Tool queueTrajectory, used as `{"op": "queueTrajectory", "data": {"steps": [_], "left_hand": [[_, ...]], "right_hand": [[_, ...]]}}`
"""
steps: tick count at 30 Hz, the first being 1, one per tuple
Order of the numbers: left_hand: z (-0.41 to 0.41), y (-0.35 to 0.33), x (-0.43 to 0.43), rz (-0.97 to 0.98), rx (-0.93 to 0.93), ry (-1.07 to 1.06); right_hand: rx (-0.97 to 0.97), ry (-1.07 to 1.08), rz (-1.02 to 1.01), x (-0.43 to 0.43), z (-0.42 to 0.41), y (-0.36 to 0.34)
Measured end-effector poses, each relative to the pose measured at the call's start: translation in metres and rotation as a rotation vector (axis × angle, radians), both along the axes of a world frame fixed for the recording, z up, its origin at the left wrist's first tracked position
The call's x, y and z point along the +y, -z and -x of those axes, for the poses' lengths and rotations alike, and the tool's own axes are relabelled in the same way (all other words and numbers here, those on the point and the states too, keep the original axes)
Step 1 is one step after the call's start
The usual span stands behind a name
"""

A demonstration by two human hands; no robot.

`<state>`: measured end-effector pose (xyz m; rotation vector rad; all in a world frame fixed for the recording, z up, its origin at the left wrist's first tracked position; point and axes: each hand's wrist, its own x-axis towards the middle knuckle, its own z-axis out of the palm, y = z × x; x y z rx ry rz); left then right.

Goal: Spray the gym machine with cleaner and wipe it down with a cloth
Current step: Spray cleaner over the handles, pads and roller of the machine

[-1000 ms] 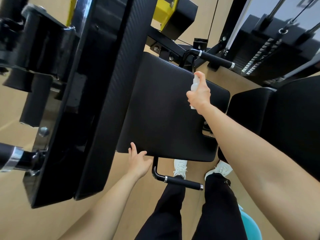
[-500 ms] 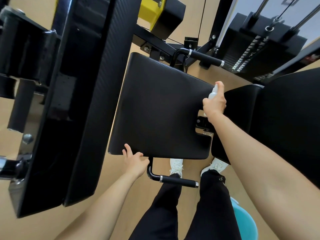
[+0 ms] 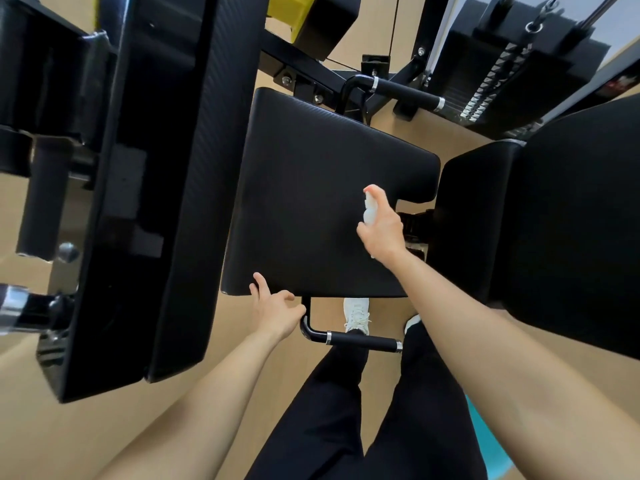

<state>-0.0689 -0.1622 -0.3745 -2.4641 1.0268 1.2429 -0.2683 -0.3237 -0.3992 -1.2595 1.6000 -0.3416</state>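
Observation:
The gym machine's black padded seat (image 3: 311,188) lies flat in the middle of the view. My right hand (image 3: 382,233) grips a small white spray bottle (image 3: 370,209) above the seat's right side, with a finger on its top. My left hand (image 3: 273,306) hovers at the seat's near edge with fingers loosely spread and nothing in it. No cloth shows in either hand.
A long black back pad (image 3: 180,188) stands on the left and another pad (image 3: 554,237) on the right. Black grip handles sit near (image 3: 360,341) and far (image 3: 405,91). The weight stack (image 3: 502,67) is at top right. Something turquoise (image 3: 485,445) lies behind my legs.
My right hand with the spray bottle has moved from the seat's far right corner inward and nearer to me, over the seat's right side. My left hand has stayed at the near edge.

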Motion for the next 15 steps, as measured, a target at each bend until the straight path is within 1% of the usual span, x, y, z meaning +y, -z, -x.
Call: {"op": "queueTrajectory", "data": {"steps": [7,12,15], "left_hand": [[-0.004,0.003,0.013,0.003,-0.067,0.198],[-0.003,0.002,0.019,0.019,-0.109,0.296],[-0.003,0.004,0.029,0.037,-0.074,0.279]], "right_hand": [[0.021,-0.081,0.026,0.065,-0.017,-0.003],[0.067,0.026,0.016,0.101,-0.002,-0.005],[0.072,0.031,-0.004,0.122,0.017,-0.006]]}}
